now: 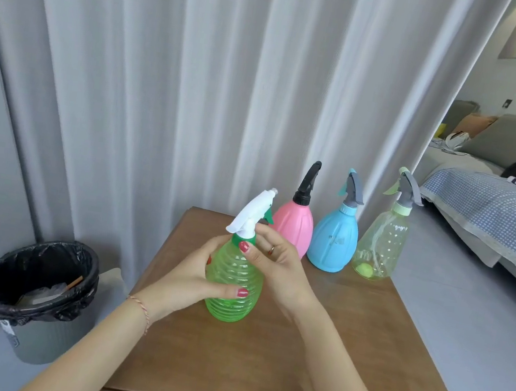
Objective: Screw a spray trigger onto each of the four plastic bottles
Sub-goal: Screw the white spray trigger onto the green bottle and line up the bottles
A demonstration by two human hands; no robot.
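A ribbed green bottle (236, 280) stands on the brown table (257, 364), a little left of its middle. A white spray trigger (252, 213) sits on its neck. My left hand (188, 282) wraps the bottle's body from the left, thumb across the front. My right hand (276, 262) pinches the green collar under the trigger. Along the far edge stand a pink bottle (293, 228) with a black trigger, a blue bottle (334, 241) with a grey trigger, and a clear pale-green bottle (381, 248) with a grey trigger.
A bin lined with a black bag (38, 292) stands on the floor left of the table. White curtains (199, 84) hang right behind the table. A sofa with a blue checked cover (500, 213) is at the right.
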